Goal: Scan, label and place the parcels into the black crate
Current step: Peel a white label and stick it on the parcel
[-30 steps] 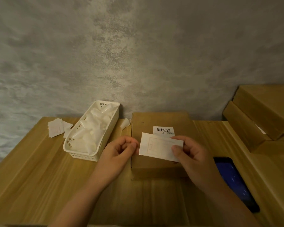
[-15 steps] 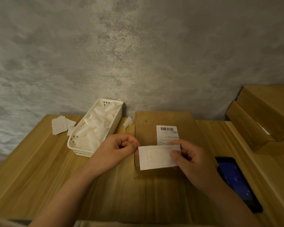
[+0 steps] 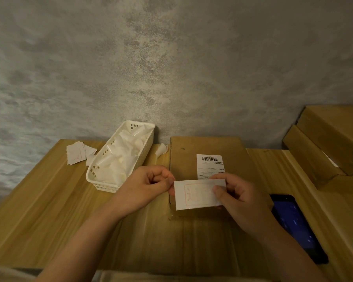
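A flat brown cardboard parcel (image 3: 208,147) lies on the wooden table (image 3: 49,200) against the wall, with a white barcode label (image 3: 210,163) stuck on its top. Over the parcel's near end I hold a white sticker with a red printed frame (image 3: 196,194). My left hand (image 3: 147,186) pinches its left edge with curled fingers. My right hand (image 3: 238,198) pinches its right side, thumb on top. The black crate is not in view.
A white plastic basket (image 3: 102,180) full of white paper pieces stands left of the parcel. Loose white slips (image 3: 75,153) lie beyond it. A dark phone with a blue screen (image 3: 296,224) lies at the right. Stacked cardboard boxes (image 3: 330,139) sit at the far right.
Both hands have brought the sticker lower and nearer to me, which uncovers the barcode label on the parcel. The sticker has turned more level.
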Motion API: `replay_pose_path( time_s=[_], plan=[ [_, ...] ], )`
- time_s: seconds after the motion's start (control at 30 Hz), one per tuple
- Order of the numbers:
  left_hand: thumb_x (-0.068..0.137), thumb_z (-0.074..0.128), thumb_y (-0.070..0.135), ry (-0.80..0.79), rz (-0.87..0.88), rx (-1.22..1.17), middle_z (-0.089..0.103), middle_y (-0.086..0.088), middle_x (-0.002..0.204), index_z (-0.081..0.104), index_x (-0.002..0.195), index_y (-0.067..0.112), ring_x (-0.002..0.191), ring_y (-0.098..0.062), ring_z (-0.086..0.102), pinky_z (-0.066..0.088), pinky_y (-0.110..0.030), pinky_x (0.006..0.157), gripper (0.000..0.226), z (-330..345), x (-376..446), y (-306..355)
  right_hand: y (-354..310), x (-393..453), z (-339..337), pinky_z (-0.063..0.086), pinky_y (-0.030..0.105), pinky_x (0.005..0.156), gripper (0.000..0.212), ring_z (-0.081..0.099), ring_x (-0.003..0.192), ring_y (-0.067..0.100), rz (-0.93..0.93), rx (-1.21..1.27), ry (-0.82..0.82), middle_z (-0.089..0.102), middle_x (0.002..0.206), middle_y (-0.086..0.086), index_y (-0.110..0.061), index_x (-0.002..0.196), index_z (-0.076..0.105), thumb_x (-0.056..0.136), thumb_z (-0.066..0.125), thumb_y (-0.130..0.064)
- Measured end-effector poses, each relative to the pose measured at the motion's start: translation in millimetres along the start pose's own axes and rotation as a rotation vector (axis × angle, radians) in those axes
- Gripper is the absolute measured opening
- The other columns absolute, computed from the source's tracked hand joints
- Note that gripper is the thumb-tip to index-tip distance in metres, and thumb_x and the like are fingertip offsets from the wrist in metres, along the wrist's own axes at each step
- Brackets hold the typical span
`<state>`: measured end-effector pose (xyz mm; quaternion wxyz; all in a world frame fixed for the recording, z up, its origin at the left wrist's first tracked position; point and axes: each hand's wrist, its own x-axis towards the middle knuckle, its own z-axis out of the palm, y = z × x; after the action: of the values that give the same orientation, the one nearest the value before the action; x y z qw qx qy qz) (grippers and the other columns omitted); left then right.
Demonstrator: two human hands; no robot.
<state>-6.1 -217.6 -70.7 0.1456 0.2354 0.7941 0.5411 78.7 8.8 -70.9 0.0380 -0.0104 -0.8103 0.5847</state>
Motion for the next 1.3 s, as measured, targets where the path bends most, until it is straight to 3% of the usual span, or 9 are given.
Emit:
replay_pose_path(
  time_s=[0.43,0.57,0.67,0.73,0.77,0.83,0.93,1.13,1.3],
  plan=[
    [0.098,0.057,0.01,-0.014,0.006,-0.006,0.077,-0.004,0.084,0.07,0.091,0.007,0.088,-0.014,0.074,0.055,-0.03,0.088,0.015,0,-1,-1,3,0,0,0.055,0.016,0.073,0.017,0.062,0.1,-0.006,-0.014,-0.018,-0.002,0.068,0.105,-0.011,-0.029,0.101,0.064,0.095,0.057,-0.015],
    [0.097,0.057,0.01,-0.014,0.047,-0.045,0.075,-0.004,0.084,0.07,0.091,0.01,0.085,-0.014,0.071,0.053,-0.025,0.08,0.015,-1,-2,-3,6,4,2,0.057,0.02,0.073,0.02,0.064,0.103,0.005,-0.005,-0.069,-0.01,0.064,0.116,-0.012,-0.034,0.111,0.058,0.095,0.056,-0.023],
    [0.091,0.062,0.025,0.015,0.07,-0.139,0.07,-0.009,0.088,0.072,0.088,0.019,0.08,-0.024,0.063,0.052,-0.024,0.074,0.012,1,-3,-1,7,8,9,0.054,0.012,0.071,0.038,0.056,0.103,0.001,-0.066,-0.26,0.164,0.052,0.124,-0.014,-0.034,0.127,0.044,0.092,0.06,-0.032],
    [0.088,0.061,0.027,0.053,0.069,-0.257,0.07,-0.008,0.088,0.073,0.086,0.02,0.08,-0.021,0.062,0.052,-0.025,0.073,0.014,7,-3,0,3,6,15,0.05,0.006,0.07,0.034,0.054,0.1,-0.002,-0.247,-0.382,0.34,0.052,0.115,-0.012,-0.027,0.121,0.046,0.091,0.06,-0.034],
    [0.087,0.06,0.025,0.072,0.076,-0.301,0.07,-0.006,0.087,0.073,0.086,0.02,0.08,-0.017,0.061,0.052,-0.024,0.072,0.015,11,-4,1,1,5,18,0.051,0.007,0.069,0.026,0.055,0.097,-0.002,-0.343,-0.389,0.35,0.054,0.108,-0.012,-0.026,0.114,0.049,0.091,0.059,-0.036],
    [0.088,0.06,0.024,0.092,0.103,-0.333,0.069,-0.005,0.086,0.073,0.086,0.02,0.079,-0.015,0.061,0.052,-0.026,0.072,0.015,18,-5,4,-3,3,26,0.051,0.011,0.071,0.015,0.056,0.095,0.001,-0.453,-0.357,0.245,0.055,0.097,-0.015,-0.025,0.1,0.053,0.092,0.053,-0.038],
    [0.086,0.064,0.032,0.107,0.162,-0.312,0.066,-0.011,0.085,0.072,0.089,0.016,0.079,-0.019,0.06,0.049,-0.034,0.074,0.018,26,-6,5,-9,4,36,0.05,0.018,0.077,0.012,0.059,0.093,0.008,-0.471,-0.283,0.123,0.059,0.092,-0.017,-0.025,0.093,0.058,0.091,0.054,-0.037],
    [0.083,0.064,0.039,0.154,0.211,-0.213,0.06,-0.005,0.09,0.073,0.086,0.027,0.087,-0.022,0.059,0.048,-0.033,0.079,0.015,30,-2,3,-11,11,40,0.049,0.02,0.073,0.012,0.061,0.087,0.01,-0.422,-0.241,0.115,0.061,0.084,-0.015,-0.028,0.089,0.059,0.089,0.056,-0.039],
    [0.085,0.063,0.039,0.137,0.208,-0.184,0.061,-0.007,0.093,0.072,0.087,0.026,0.091,-0.03,0.059,0.05,-0.046,0.08,0.016,28,-1,1,-11,14,42,0.053,0.028,0.07,0.016,0.062,0.085,0.009,-0.405,-0.239,0.077,0.061,0.082,-0.013,-0.028,0.087,0.058,0.09,0.051,-0.042]
  ],
)
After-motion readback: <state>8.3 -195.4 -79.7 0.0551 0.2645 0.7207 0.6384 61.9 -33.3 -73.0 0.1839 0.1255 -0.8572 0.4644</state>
